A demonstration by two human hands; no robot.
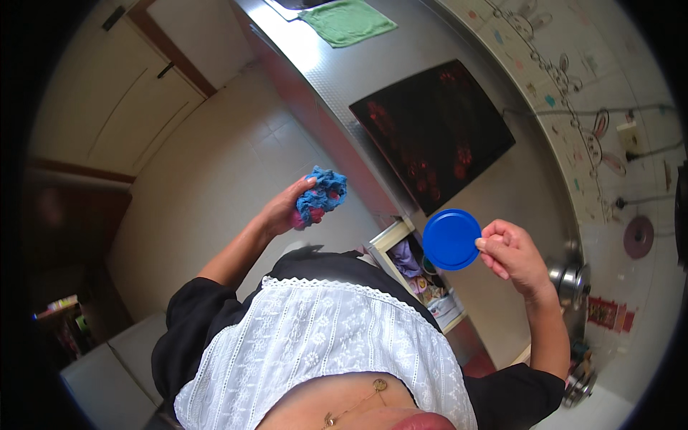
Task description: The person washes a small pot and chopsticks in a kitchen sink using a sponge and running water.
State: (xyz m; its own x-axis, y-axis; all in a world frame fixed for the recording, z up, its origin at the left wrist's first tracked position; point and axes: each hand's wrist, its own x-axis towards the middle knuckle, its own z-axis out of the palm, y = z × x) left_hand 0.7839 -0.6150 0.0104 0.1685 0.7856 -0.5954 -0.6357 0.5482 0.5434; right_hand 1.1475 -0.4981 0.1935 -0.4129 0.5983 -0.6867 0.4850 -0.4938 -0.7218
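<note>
Holds a crumpled cloth (328,190), blue with pink patches, bunched in the left hand (285,208). Pinches a round, plain blue lid (451,240) by its edge in the right hand (513,256), broad face toward the camera, well apart from the cloth.

There are two hands in view, one left hand (282,210) and one right hand (512,258), and two held things, one for each: one crumpled blue-and-pink bundle (327,193) and one round blue lid (451,240). The surface (491,294) counts as one, with one black cooktop (433,136) and one green cloth (349,23). One open drawer (388,235) holds several items, too jumbled to number, one of them a purple piece (405,256). At least two metal pots (571,278) show, plus at least three rabbit drawings (595,147), one necklace (380,385) and one white lace bib (308,322).
</note>
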